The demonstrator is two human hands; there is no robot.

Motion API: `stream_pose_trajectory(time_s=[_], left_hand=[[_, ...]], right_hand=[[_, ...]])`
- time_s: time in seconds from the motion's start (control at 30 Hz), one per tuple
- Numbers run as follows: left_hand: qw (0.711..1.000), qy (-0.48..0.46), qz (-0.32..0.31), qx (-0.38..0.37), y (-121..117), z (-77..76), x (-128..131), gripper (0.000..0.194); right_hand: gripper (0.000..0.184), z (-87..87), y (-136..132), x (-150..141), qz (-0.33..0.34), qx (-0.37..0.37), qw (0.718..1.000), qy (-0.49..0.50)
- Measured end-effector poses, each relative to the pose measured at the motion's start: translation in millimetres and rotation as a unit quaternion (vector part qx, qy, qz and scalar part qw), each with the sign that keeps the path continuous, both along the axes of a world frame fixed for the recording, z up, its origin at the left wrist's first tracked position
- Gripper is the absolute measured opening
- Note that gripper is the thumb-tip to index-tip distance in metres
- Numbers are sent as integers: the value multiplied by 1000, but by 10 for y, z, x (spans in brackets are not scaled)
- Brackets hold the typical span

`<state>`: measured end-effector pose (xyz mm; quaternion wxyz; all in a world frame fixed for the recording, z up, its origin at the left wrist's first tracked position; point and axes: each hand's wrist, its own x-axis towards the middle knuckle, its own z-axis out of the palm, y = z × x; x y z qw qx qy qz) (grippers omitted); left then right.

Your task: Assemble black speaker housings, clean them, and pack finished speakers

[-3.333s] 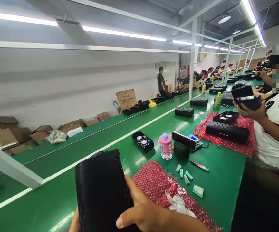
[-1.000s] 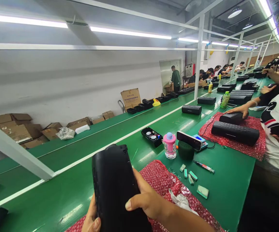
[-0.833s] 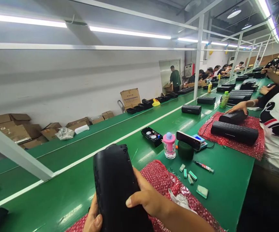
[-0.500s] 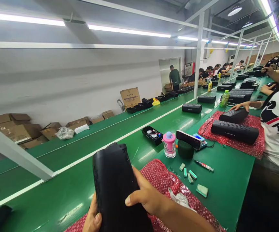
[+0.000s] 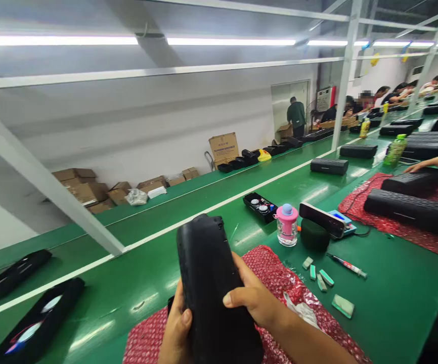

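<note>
A long black speaker housing [image 5: 213,288] is held up, tilted, between my two hands above red bubble wrap [image 5: 148,331]. My left hand [image 5: 177,323] is closed around its left side near the bottom. On the other side, my right hand [image 5: 251,293] grips the edge, its thumb lying across the smooth black face. The lower end of the housing runs out of the picture. Crumpled white plastic [image 5: 300,309] lies on the wrap beside my right forearm.
Right of the wrap are a pink-lidded bottle [image 5: 287,227], a phone [image 5: 322,220] on a dark round stand, a syringe [image 5: 347,265] and several sponge pieces [image 5: 343,306]. Open housings with speaker cones [image 5: 40,321] lie at left. A co-worker's hand [image 5: 437,164] touches a black speaker.
My view has swung left, so everything appears further right and the open housings at left show more fully. Both hands keep hold of the speaker housing.
</note>
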<state>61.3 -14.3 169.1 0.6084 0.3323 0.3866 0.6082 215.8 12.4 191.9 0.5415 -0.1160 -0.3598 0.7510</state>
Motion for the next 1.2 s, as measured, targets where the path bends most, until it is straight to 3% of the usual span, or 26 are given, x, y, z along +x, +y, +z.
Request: stream_pose_trajectory(time_s=[0.43, 0.67, 0.83, 1.03, 1.2], left_hand=[[993, -12, -80, 91, 34, -93, -68, 99], [996, -34, -50, 60, -113, 49, 42, 101], [998, -7, -47, 46, -109, 4, -20, 102], [995, 67, -45, 54, 60, -66, -84, 108], [988, 148, -25, 38, 288, -232, 168, 131]], right_hand=[[82, 22, -147, 46, 18, 19, 999, -19], [90, -34, -237, 20, 21, 24, 999, -7], [85, -5, -213, 39, 36, 44, 998, -5], [86, -149, 22, 133, -23, 107, 982, -155], [91, -444, 453, 190, -84, 38, 952, -292]])
